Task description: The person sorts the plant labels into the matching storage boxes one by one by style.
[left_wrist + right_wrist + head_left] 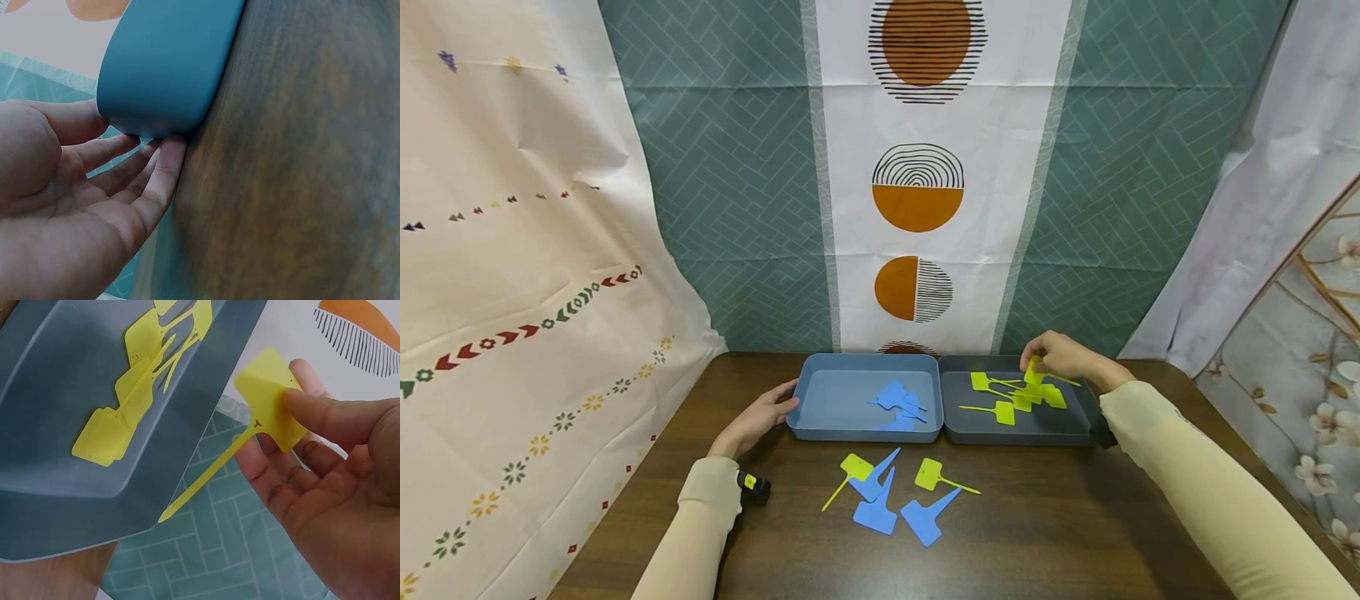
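Fingers (278, 495) of the right hand (1065, 355) pinch a yellow tag (262, 394); the relaxed left hand (756, 423) touches the blue tray (835, 396).

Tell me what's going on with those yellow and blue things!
A person's right grip pinches a yellow tag at the dark gray tray, where other yellow tags lie. The left grip touches the end of the blue-gray tray, which holds blue tags. Three more blue tags and two more yellow tags lie on the table.
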`<state>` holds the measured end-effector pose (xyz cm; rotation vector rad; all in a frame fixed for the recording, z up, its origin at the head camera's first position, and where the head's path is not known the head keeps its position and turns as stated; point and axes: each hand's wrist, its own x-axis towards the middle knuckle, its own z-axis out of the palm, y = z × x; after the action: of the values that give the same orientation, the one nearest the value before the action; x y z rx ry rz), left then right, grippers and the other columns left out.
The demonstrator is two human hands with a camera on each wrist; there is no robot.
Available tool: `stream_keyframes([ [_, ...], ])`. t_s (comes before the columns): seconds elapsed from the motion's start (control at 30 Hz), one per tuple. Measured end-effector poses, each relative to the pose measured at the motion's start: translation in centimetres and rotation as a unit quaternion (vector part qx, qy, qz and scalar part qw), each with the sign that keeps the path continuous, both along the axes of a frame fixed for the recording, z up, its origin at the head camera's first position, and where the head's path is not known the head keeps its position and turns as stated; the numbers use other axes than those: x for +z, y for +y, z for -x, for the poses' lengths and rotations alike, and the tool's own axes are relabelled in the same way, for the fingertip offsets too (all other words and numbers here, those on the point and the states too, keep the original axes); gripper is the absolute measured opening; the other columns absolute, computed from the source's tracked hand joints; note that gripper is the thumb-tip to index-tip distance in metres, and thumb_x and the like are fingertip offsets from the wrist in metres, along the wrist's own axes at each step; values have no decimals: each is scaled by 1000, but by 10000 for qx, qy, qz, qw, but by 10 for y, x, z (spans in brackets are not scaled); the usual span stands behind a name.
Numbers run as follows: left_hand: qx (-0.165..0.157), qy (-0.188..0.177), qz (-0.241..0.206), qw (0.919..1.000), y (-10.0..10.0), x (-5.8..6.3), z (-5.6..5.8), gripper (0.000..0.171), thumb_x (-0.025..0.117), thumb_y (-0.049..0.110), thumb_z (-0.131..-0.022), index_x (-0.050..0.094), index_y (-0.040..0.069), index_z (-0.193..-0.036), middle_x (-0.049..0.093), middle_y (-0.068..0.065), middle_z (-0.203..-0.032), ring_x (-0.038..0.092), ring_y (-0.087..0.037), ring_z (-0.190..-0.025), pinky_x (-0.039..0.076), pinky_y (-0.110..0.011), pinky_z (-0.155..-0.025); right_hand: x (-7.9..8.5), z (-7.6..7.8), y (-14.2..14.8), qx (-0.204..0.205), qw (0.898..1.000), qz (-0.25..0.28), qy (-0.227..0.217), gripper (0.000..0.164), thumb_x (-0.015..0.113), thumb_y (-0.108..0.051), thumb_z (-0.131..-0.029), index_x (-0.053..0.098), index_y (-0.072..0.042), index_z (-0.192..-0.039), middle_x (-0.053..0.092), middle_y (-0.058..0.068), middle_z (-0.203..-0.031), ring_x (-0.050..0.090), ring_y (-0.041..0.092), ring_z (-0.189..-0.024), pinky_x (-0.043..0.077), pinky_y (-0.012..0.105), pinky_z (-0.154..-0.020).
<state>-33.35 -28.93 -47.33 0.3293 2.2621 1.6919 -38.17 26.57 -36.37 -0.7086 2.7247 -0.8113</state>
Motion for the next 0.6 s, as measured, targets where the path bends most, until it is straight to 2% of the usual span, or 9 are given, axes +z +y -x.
stream_keyframes([
  [0.13,-9,19,-27,10000,0,0,0,60,38,10,-114,10,-4,-165,15,-32,-167,25,-48,-152,26,-61,-121,-2,0,0,140,9999,12,-57,23,55,12,-94,74,-1,-96,71,13,-97,57,25,-75,49,35,-69],
  [0.23,14,7,-23,10000,0,0,0,60,38,11,-114,10,-3,-165,15,-31,-168,26,-47,-152,27,-61,-121,-4,1,2,310,9994,-5,-175,21,54,11,-94,72,2,-98,71,17,-98,59,29,-77,51,39,-70],
  [0.33,39,-5,11,10000,0,0,0,59,37,12,-114,11,-3,-165,16,-30,-168,27,-46,-152,28,-59,-121,-8,2,5,318,9990,-191,-249,22,52,10,-96,71,6,-108,70,23,-110,65,36,-94,57,47,-82],
  [0.43,30,14,47,10000,0,0,0,59,37,12,-114,10,-3,-165,17,-30,-168,28,-46,-152,28,-59,-121,-12,3,8,202,9988,-414,-186,27,52,8,-98,67,10,-120,66,29,-123,62,46,-115,54,56,-95],
  [0.6,23,17,17,10000,-1,0,0,59,37,12,-114,11,-3,-165,16,-30,-168,27,-46,-152,27,-61,-121,-13,3,11,92,9992,-376,-136,29,52,5,-101,65,9,-126,61,32,-130,56,52,-123,52,59,-99],
])
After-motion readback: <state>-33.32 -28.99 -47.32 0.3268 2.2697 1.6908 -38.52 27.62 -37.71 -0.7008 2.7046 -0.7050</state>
